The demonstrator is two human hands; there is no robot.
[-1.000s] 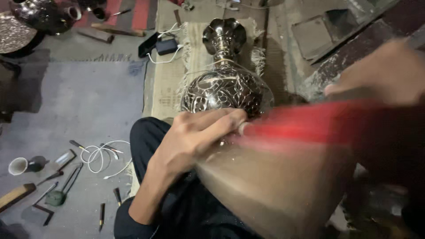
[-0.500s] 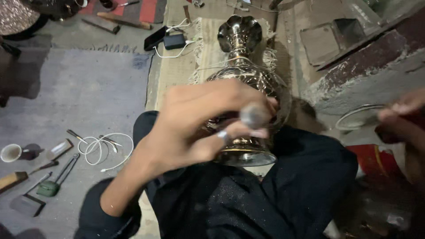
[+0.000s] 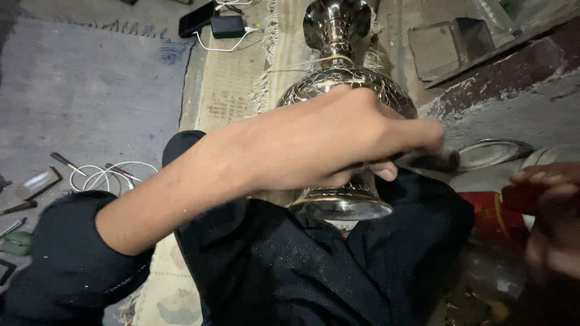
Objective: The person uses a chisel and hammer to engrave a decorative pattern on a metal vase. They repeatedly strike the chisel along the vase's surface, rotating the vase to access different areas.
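Observation:
A large engraved silver metal vase (image 3: 338,78) lies on its side across my lap, its base (image 3: 341,205) toward me and its flared mouth pointing away. My left hand (image 3: 338,142) reaches across the vase body and is closed around a thin dark tool (image 3: 432,160) whose tip points right. At the right edge my right hand (image 3: 553,211) is closed on a red cylindrical object (image 3: 504,208); motion blur hides what that object is.
Several small hand tools (image 3: 36,184) and a coiled white cable (image 3: 103,178) lie on the grey mat at left. A phone and a dark charger (image 3: 211,24) sit at the top. A round metal plate (image 3: 492,154) lies by the rough wall at right.
My left hand has swung right across the vase with the tool. The view has shifted, so the vase base now sits lower over my lap. The red object has dropped to the right edge.

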